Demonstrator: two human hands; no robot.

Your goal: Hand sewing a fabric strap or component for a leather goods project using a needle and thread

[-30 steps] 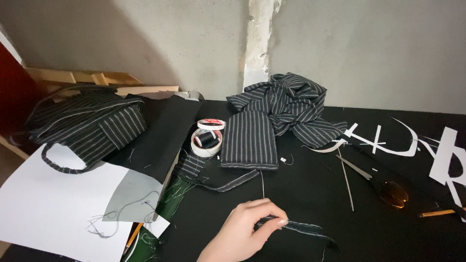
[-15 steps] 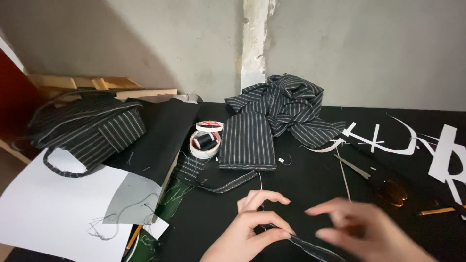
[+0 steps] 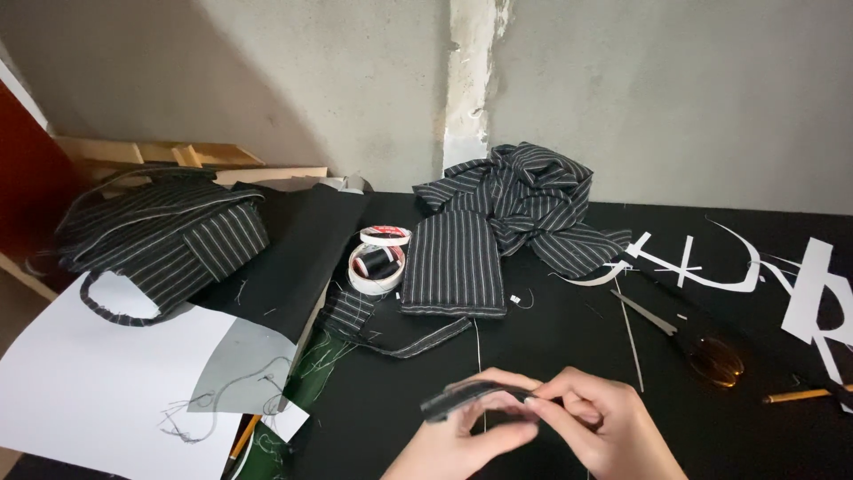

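Both your hands meet low at the table's near edge, folding a narrow dark fabric strip [image 3: 475, 397]. Left hand [image 3: 462, 444]: thumb and forefinger closed on the strip's left part, pressing the fold. Right hand [image 3: 604, 427]: fingertips pinched on its right end, knuckles up, wrist angled in from the lower right. Strip is lifted just off the black table [image 3: 569, 320], arching between the two grips. The step looks like creasing the strip lengthwise; the next move calls for even edges and a steady pinch along the fold. Beyond: a folded striped panel [image 3: 455, 262], tape rolls [image 3: 378, 262], scissors [image 3: 702, 342] to the right, a striped bag [image 3: 160, 236] far left.
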